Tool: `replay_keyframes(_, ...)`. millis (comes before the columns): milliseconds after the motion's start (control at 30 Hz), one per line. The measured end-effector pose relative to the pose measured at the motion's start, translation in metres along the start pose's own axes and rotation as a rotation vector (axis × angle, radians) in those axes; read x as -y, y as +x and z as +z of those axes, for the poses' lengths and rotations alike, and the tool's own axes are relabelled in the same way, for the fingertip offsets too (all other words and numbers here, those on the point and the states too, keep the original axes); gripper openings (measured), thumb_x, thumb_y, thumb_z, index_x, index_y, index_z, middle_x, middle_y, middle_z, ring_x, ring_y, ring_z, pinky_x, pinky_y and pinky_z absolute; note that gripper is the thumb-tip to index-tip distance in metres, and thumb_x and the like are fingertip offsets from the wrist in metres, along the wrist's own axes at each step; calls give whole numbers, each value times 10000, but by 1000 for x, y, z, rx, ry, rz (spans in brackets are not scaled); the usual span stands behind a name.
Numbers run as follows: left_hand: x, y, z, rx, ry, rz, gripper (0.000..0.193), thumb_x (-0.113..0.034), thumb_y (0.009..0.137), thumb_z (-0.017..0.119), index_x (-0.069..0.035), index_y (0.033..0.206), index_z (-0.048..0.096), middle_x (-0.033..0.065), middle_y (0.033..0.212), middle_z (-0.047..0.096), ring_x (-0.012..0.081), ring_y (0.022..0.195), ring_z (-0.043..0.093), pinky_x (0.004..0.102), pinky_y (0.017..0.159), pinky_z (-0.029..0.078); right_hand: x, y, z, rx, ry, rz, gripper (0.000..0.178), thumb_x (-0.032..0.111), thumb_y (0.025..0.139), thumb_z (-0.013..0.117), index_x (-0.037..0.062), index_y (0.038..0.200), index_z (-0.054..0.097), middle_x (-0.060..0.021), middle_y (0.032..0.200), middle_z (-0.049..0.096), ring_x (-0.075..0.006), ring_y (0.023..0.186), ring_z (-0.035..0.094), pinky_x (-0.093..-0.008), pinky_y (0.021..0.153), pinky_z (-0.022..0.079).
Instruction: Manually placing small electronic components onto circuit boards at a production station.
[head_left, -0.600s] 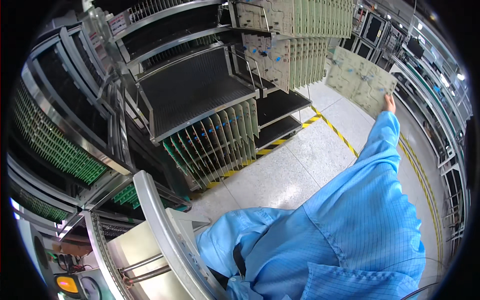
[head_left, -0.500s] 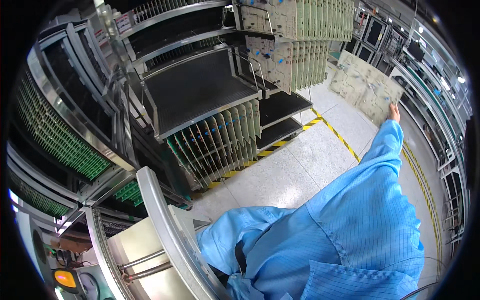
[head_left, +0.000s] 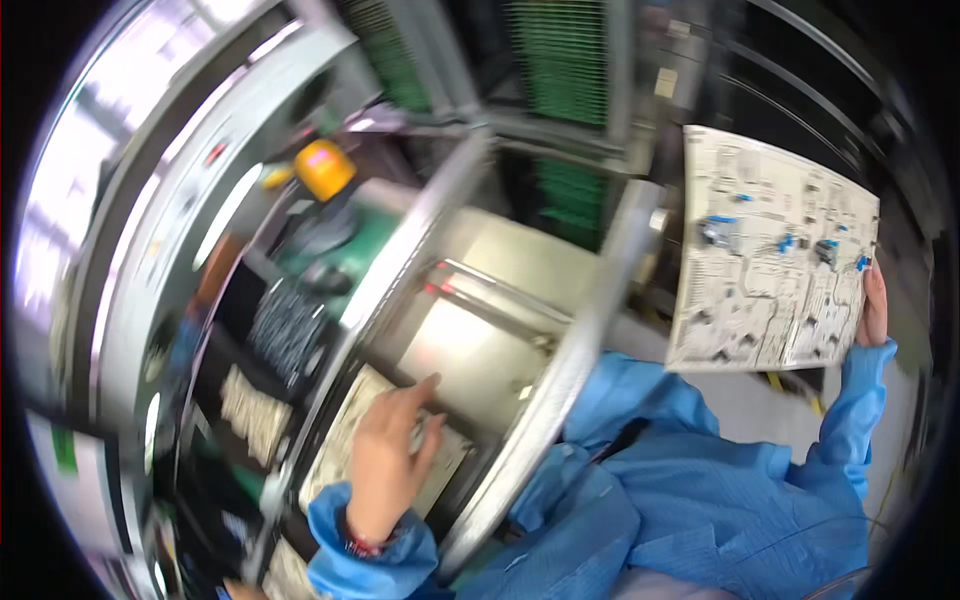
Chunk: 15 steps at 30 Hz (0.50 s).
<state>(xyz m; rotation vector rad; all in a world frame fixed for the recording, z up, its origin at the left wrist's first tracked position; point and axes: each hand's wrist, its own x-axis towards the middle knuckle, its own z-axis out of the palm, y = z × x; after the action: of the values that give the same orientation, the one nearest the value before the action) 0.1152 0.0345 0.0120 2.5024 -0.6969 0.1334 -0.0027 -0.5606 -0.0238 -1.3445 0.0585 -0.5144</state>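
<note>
A large cream circuit board (head_left: 770, 265) with blue components is upright at my right side. My right hand (head_left: 874, 305) grips it by its right edge, with the fingers partly hidden behind it. Over the metal conveyor rails, my left hand (head_left: 390, 450) is held with thumb and fingers apart and nothing visible in it. Below that hand, a second cream circuit board (head_left: 345, 425) lies between the rails, partly covered by the hand and sleeve. I cannot tell whether the left hand touches it.
A metal rail (head_left: 590, 345) runs between my body and the conveyor's pale plate (head_left: 455, 345). Beyond the far rail are a black computer mouse (head_left: 327, 279), a keyboard (head_left: 287, 330) and a yellow-orange device (head_left: 325, 170). Racks of green boards (head_left: 560, 60) stand ahead.
The view has swung left toward the conveyor. My right hand has brought the circuit board closer, and its component side now shows. My left hand has come into view above the second board.
</note>
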Motion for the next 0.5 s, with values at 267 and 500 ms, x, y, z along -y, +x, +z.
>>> replay_keyframes(267,-24,-153,-9,-631,195,-648,350,56,748,584,17,1095,559,187,1058,557,344,1002,532,376,890,412,-137,123,253,528,349,500,395,115,945,435,-56,1299,397,-166,1244,537,-244,1097,563,-332,946,449)
replay_keyframes(500,-99,-418,122,-828,962,-1811,318,-119,912,481,71,1168,473,244,1130,472,389,943,530,431,850,460,-208,157,285,525,367,542,391,125,945,450,-36,1298,405,-154,1244,538,-244,1096,562,-345,950,447)
